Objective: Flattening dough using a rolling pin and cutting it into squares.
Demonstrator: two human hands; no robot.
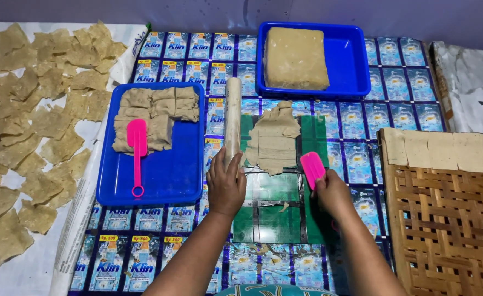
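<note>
My forearms: both reach forward from the bottom edge over the mat of printed sachets (143, 263).
My left hand (225, 186): fingers curled loosely over the near end of the pale rolling pin (233, 118), which points straight away from me.
My right hand (332, 192): closed around the handle of a pink scraper (312, 168), its blade tilted up just beyond my knuckles.
Thin dough sheets (274, 140): stacked between my hands and a little beyond them, on the green board (269, 214), just right of the pin.
Left of my left hand: a blue tray (170, 175) holding dough pieces (154, 115) and a second pink scraper (137, 153).
Further left: many flat dough squares (28, 126) spread on a white sheet.
Beyond my right hand: another blue tray (356, 66) with a dough block (296, 57).
Right of my right hand: a woven bamboo rack (449, 219) with sheets (444, 148) along its far edge.
</note>
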